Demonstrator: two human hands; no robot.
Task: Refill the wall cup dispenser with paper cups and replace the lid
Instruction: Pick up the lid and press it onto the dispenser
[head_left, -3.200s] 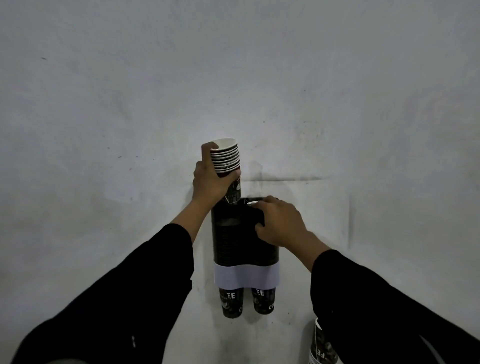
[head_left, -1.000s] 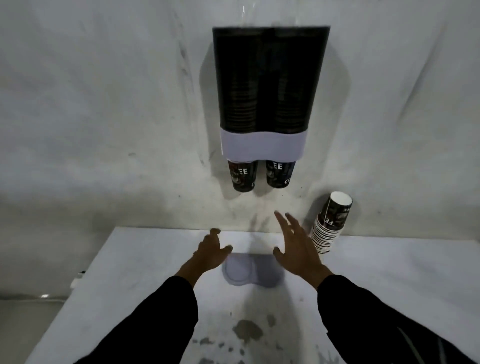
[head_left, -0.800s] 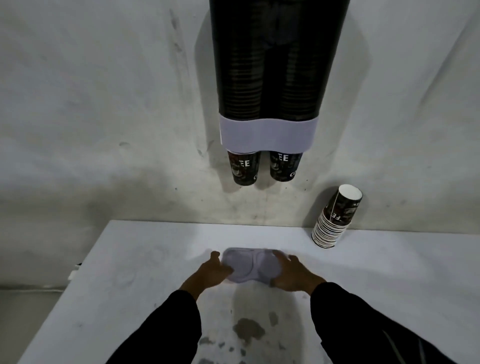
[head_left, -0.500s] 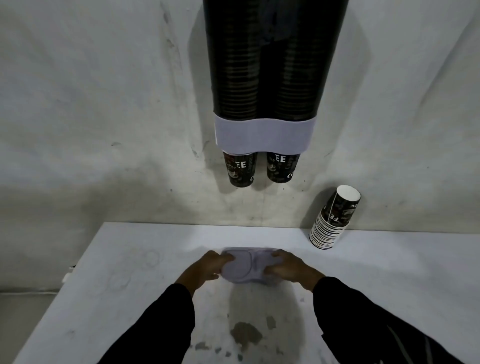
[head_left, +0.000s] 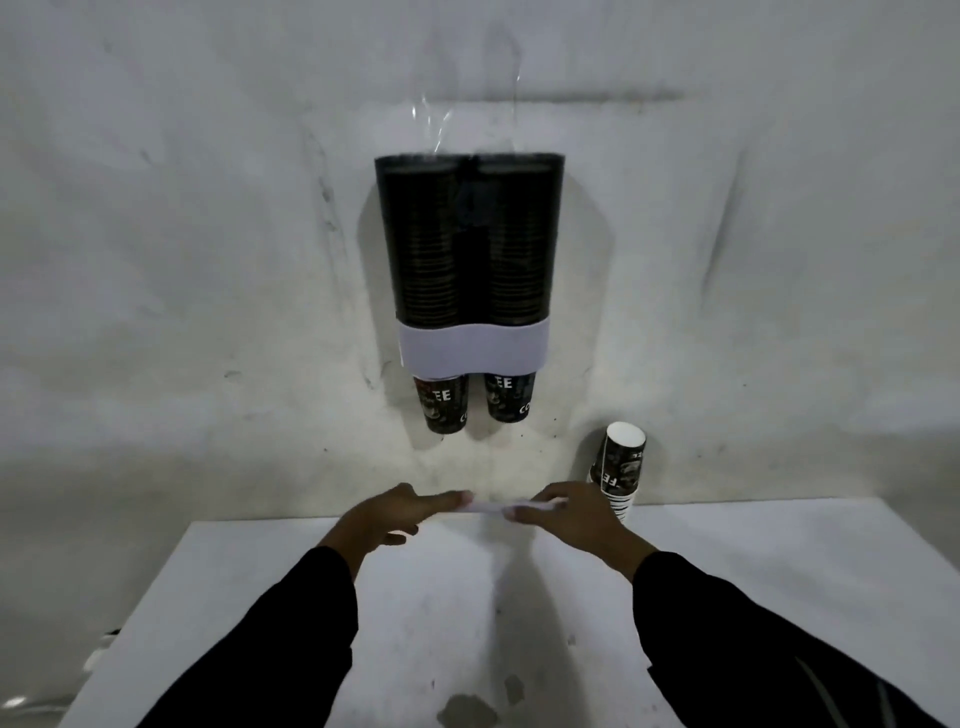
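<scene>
The dark twin-tube cup dispenser (head_left: 469, 244) hangs on the wall with a pale band near its bottom; a printed paper cup (head_left: 441, 402) pokes out below each tube. Its top is open, with no lid on it. The pale lid (head_left: 488, 506) is held edge-on above the table, well below the dispenser. My left hand (head_left: 395, 519) grips the lid's left end and my right hand (head_left: 566, 517) grips its right end.
A leaning stack of spare paper cups (head_left: 621, 470) rests against the wall at the table's back edge, just right of my right hand. The white table (head_left: 415, 623) has dark stains near its front. Its left edge drops off to the floor.
Both hands closed on the lid lying on the table and have lifted it off the surface, toward the wall. My view has tilted up, bringing the dispenser's top into sight.
</scene>
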